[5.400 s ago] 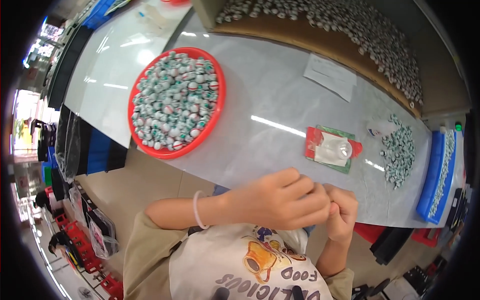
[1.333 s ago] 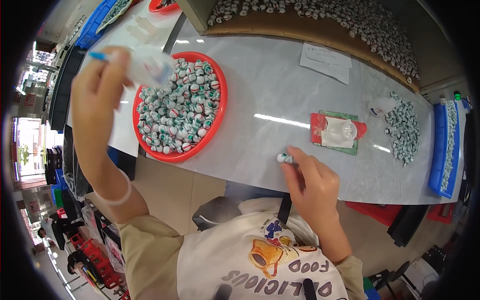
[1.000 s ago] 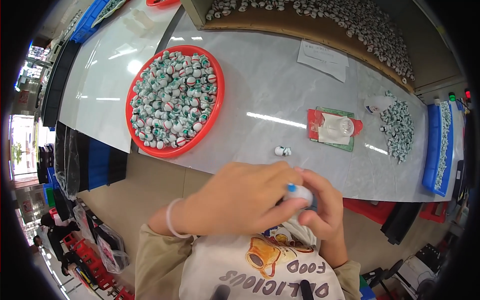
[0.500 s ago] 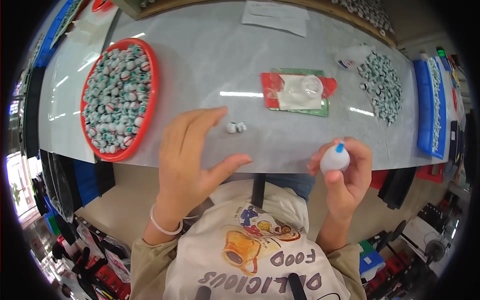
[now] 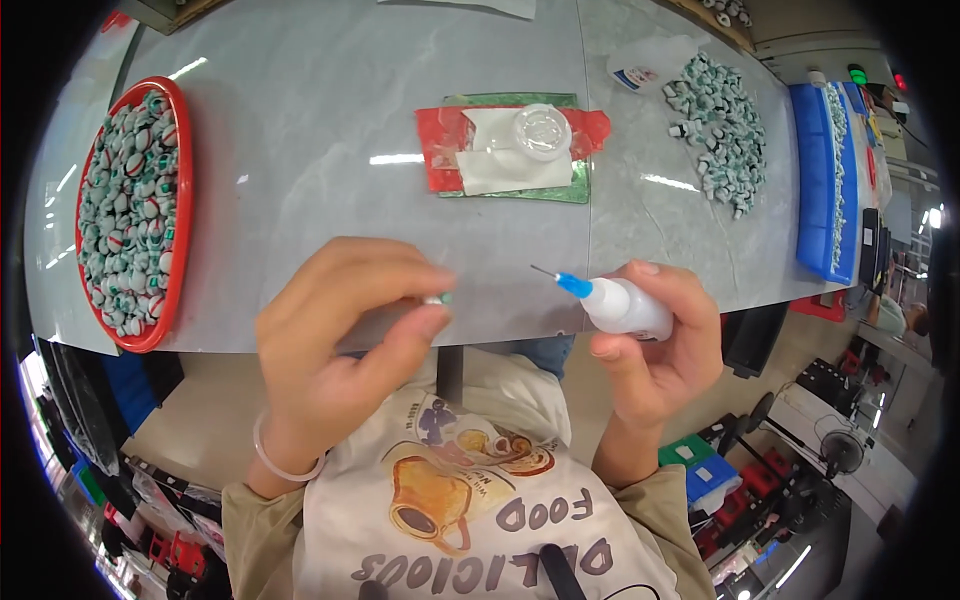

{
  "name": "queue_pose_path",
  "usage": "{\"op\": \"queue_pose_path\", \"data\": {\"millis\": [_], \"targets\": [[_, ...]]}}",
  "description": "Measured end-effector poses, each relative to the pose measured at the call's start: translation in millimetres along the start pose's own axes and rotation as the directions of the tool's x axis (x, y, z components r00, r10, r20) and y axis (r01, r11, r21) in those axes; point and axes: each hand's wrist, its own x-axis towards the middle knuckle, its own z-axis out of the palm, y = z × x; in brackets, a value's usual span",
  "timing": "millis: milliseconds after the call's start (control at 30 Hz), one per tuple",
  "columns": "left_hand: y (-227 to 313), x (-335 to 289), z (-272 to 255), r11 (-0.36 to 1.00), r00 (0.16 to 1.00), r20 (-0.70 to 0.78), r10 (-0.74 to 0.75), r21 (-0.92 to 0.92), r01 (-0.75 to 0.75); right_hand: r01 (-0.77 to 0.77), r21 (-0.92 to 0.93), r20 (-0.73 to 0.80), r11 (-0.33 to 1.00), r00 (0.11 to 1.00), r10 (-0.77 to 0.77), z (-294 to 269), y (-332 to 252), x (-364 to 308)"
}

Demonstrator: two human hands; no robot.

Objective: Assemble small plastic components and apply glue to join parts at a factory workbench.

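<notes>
My left hand [image 5: 335,325] is above the near edge of the grey table, its thumb and fingertips pinched on a small white-and-green piece [image 5: 440,299]. Most of that piece is hidden by the fingers. My right hand [image 5: 668,365] is wrapped round a small white squeeze bottle [image 5: 632,310]. A blue hub [image 5: 573,285] with a thin needle sits on the bottle's end, pointing left toward my left hand. The needle tip and the small piece are apart.
An oval red basin [image 5: 185,215] on the left holds many small white-and-green pieces. Beyond my hands, a clear round container [image 5: 542,132] stands on white paper and red-and-green packets [image 5: 440,150]. At right lie a loose heap [image 5: 715,130], a translucent bottle [image 5: 640,72] and a blue tray [image 5: 812,190].
My left hand has closed on the small piece from the table. The bottle in my right hand has tipped so its needle points left. The whole view has shifted right.
</notes>
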Motion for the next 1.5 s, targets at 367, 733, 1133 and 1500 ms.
{"op": "queue_pose_path", "data": {"millis": [367, 733, 1133, 1500], "targets": [[-4.5, 12.7, 3.0, 0.743, 0.946, 0.187, -0.265, -0.586, 0.324, -0.100, 0.215, 0.001, 0.972, 0.995, 0.102, -14.0, 10.5, 8.2], [-11.0, 14.0, 3.2, 0.745, 0.945, 0.161, -0.286, -0.583, 0.325, -0.132, 0.211, -0.048, 0.968, 0.988, 0.146, -5.5, 9.6, 15.3], [-3.5, 12.1, 13.5, 0.740, 0.946, 0.112, -0.305, -0.597, 0.309, -0.140, 0.363, -0.055, 0.921, 0.984, 0.172, 1.6, -3.4, 25.9], [-11.3, 14.1, 6.6, 0.911, 0.974, 0.180, -0.135, -0.364, 0.194, -0.160, 0.320, -0.042, 0.934, 0.982, 0.183, 13.6, -16.4, 22.9]]}}
